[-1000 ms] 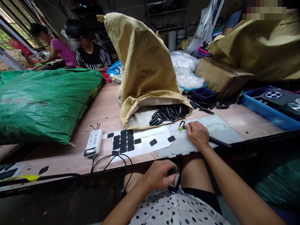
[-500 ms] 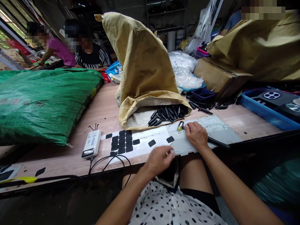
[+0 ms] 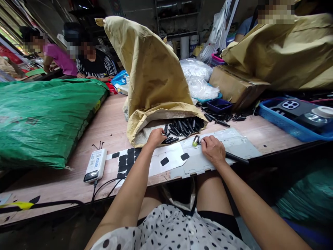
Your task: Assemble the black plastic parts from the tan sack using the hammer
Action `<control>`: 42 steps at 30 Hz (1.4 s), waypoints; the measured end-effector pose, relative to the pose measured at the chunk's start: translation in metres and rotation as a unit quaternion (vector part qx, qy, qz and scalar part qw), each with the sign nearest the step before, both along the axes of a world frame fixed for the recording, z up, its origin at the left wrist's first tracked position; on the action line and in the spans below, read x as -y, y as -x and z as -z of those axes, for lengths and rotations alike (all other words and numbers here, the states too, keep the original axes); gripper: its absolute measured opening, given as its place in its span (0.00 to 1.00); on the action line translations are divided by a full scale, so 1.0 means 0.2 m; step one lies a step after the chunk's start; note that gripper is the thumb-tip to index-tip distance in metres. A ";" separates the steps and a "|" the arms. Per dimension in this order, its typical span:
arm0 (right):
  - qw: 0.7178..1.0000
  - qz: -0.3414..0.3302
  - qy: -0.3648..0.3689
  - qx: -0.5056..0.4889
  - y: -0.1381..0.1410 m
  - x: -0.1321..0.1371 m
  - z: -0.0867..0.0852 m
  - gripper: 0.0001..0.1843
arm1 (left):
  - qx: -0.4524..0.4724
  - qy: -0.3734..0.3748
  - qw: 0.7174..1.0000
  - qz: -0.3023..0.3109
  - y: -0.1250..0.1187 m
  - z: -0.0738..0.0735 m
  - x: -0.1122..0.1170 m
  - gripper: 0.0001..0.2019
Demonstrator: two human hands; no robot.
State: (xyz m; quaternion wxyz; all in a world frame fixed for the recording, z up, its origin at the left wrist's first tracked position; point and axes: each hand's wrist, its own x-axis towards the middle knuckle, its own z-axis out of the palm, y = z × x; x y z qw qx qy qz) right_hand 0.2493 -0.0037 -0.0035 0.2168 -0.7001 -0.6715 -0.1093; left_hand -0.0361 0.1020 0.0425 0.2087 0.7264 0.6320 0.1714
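My left hand (image 3: pixel 156 136) reaches into the mouth of a tan sack (image 3: pixel 153 80), fingertips pinched on a black tapered piece (image 3: pixel 165 128) at the near edge of a pile. More slim black pieces (image 3: pixel 184 125) lie heaped inside the opening. My right hand (image 3: pixel 213 149) rests on a grey board (image 3: pixel 234 139), wrapped round a small hammer (image 3: pixel 196 140). Its metal head has a yellow-green face and points left; its black handle sticks out to the right. Black rounded-square pads (image 3: pixel 164 161) lie on a white sheet (image 3: pixel 156 170), partly hidden by my left forearm.
A white power bank (image 3: pixel 95 165) with a black cable sits left of the sheet. A bulging green sack (image 3: pixel 47 121) fills the left. At right stand a blue tray (image 3: pixel 283 125), a cardboard box (image 3: pixel 234 83) and a dark blue basket (image 3: pixel 219 105). Several people sit beyond.
My left hand has moved from above the table's front edge forward to the black pieces in the sack. My right hand stays on the hammer. The view has shifted slightly.
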 end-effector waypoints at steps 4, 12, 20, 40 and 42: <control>1.000 0.000 -0.003 0.001 0.00 0.00 0.00 0.15 | 0.004 -0.017 1.000 -0.012 0.04 -0.08 0.04 0.22; 1.000 -0.010 -0.003 -0.016 -0.01 0.00 0.01 0.15 | 0.329 0.030 0.943 0.038 -0.06 0.00 0.44 0.11; 0.999 -0.026 -0.002 -0.042 -0.01 0.02 0.01 0.08 | 0.228 -0.034 0.972 0.054 -0.05 0.14 0.61 0.09; 0.934 -0.297 0.049 -0.193 0.38 0.26 -0.19 0.17 | 0.187 -0.045 0.977 0.094 -0.03 0.16 0.59 0.05; 0.942 -0.289 0.050 -0.165 0.40 0.27 -0.18 0.17 | 0.183 -0.049 0.977 0.103 -0.03 0.16 0.59 0.02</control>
